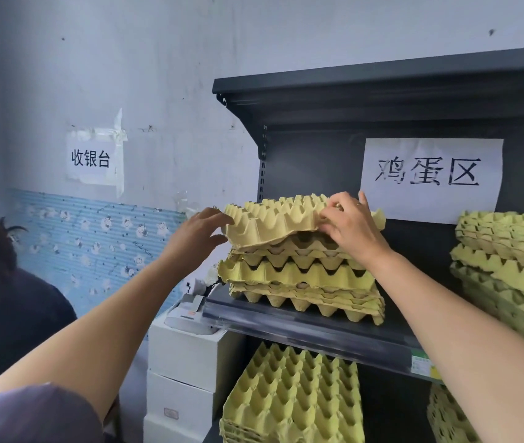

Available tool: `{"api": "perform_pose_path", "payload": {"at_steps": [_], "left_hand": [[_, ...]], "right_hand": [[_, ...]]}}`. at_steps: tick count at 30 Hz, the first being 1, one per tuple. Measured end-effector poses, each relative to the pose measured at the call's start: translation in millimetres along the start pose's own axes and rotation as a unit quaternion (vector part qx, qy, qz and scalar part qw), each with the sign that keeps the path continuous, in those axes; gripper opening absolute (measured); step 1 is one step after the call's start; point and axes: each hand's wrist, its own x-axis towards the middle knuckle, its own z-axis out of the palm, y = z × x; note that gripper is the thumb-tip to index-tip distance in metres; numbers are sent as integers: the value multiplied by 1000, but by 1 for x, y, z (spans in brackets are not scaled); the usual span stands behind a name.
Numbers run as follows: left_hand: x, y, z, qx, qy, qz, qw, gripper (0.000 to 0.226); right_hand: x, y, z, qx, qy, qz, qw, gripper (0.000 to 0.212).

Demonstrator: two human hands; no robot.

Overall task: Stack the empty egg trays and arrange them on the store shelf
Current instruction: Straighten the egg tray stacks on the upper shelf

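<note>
Well, L hand, R hand grip tray edges.

top tray on stack | stack on shelf | boxes left

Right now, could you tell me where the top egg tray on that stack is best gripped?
Grip the top tray by its opposite edges, one hand from each side, fingers over the rim, thumb beneath. It is wide, thin and bowed above the stack, so one-sided lifting would likely bend it. The left hand and right hand hold it roughly so.
</note>
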Motion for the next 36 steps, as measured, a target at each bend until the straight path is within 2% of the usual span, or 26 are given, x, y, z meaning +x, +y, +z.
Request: {"api": "perform_pose_path", "payload": {"at_steps": [3, 5, 8, 11, 14, 20, 22, 24, 27, 30, 32, 34, 36], "left_hand": [[2, 3, -1, 12, 77, 31, 996, 26], [5, 6, 1, 28, 92, 68, 993, 24], [13, 20, 9, 52, 86, 97, 990, 19], [20, 42, 24, 50, 71, 90, 992, 18], [27, 56, 34, 33, 84, 67, 994, 18], [41, 73, 27, -24, 130, 3, 991, 22], [41, 72, 24, -37, 125, -23, 991, 24], [40, 70, 23, -46, 114, -36, 992, 27], [35, 62, 25, -53, 77, -35, 995, 31], [22, 45, 24, -18, 23, -48, 998, 41], [17, 38, 23, 28, 0, -55, 998, 52], [17, 38, 23, 25, 8, -48, 998, 60], [21, 41, 23, -7, 31, -51, 998, 59]], "right_hand": [[6, 0, -1, -22, 8, 7, 1000, 15], [11, 5, -2, -77, -5, 20, 997, 15], [12, 14, -4, -101, -113, 89, 984, 23], [8, 22, -8, 20, -158, 147, 976, 34], [6, 17, -19, 127, -98, 185, 970, 35], [22, -22, -44, 227, -93, 126, 961, 34], [30, -37, -50, 186, -135, 105, 968, 41], [36, -52, -49, 82, -191, 68, 976, 46], [38, -64, -41, 35, -230, 46, 971, 34], [36, -64, -42, 42, -207, 15, 977, 18], [34, -59, -45, 37, -170, -1, 985, 19], [32, -52, -45, 37, -138, 2, 990, 19], [30, -42, -46, 50, -114, 25, 992, 18]]}}
